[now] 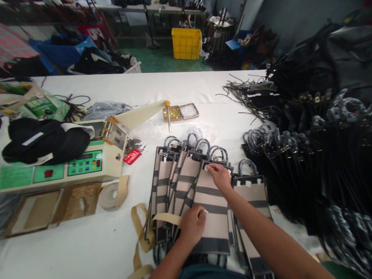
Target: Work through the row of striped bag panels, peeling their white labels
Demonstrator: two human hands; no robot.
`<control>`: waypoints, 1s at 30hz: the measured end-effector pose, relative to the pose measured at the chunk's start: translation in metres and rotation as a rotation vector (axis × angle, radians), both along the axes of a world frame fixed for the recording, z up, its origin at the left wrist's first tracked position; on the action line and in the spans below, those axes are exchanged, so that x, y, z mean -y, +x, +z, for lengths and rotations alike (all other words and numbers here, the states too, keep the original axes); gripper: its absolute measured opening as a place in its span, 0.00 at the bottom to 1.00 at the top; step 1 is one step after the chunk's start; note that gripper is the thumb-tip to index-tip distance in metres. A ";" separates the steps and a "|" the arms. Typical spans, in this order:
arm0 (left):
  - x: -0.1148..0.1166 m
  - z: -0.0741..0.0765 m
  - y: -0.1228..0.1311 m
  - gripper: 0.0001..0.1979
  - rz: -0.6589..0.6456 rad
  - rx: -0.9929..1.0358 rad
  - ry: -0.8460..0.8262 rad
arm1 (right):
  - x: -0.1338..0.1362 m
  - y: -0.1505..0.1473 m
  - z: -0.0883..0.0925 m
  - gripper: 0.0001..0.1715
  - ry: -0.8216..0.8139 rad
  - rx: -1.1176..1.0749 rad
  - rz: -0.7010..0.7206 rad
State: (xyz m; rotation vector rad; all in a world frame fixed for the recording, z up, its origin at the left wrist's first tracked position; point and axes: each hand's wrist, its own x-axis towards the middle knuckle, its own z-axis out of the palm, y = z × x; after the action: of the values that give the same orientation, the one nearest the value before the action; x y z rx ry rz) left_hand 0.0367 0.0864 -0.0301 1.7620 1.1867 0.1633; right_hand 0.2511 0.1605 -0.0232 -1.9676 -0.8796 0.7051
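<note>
Head view, white worktable.

- A fanned stack of beige panels with dark bands is laid at the table's near centre; looped handles show along its far edge. The top panel is worked on by both hands.
- Right hand: fingers closed narrow, a small pale tab pinched or pressed at the top panel's far edge, at 12 o'clock on the panel.
- Left hand: curled at the panel's 8 o'clock, the end of a tan tape strip held between the fingertips; a small white piece shows at the fingertips, but what it is cannot be told. The strip trails in loops toward 7 o'clock, off the table's near edge.
- A second panel, already bearing three pale tabs, lies just beside the stack at 3 o'clock.
- The dispensing machine stands well apart at 9 o'clock, a tape roll below it.
- Two small boxes of fittings lie at 12 o'clock; a heap of black bags lies at 3 o'clock.

Risks, as judged:
- The loose tape loops could be snagged or stuck to themselves, since nothing keeps them flat.
- The fanned stack could be shifted under the left hand's pressure, so the tab would be set crooked.
- The right forearm lies over the second panel; its tabs could be rubbed loose.
</note>
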 end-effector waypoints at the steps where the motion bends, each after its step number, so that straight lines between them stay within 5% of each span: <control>1: 0.000 -0.003 -0.001 0.07 -0.002 -0.013 0.002 | -0.003 -0.001 -0.003 0.18 -0.010 0.068 0.011; 6: 0.000 -0.006 -0.002 0.07 -0.011 -0.034 -0.001 | -0.010 -0.004 -0.006 0.15 -0.119 0.307 0.023; 10: -0.002 -0.007 -0.001 0.09 0.013 -0.031 -0.030 | -0.015 -0.001 0.003 0.25 -0.217 0.314 0.012; 15: -0.002 0.000 -0.006 0.12 0.041 0.068 -0.078 | -0.008 0.008 0.012 0.23 -0.230 0.439 0.028; 22: 0.003 0.015 -0.014 0.15 0.076 0.144 -0.108 | 0.009 0.016 0.020 0.13 -0.084 0.700 0.098; 30: 0.013 0.035 -0.007 0.19 0.053 0.240 -0.021 | -0.006 -0.025 0.065 0.11 0.171 0.709 0.411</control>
State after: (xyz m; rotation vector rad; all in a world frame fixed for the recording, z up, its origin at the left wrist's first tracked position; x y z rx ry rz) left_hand 0.0301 0.0737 0.0049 1.6417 1.0574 0.3815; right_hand 0.2259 0.1665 0.0414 -1.9083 -1.7395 0.1128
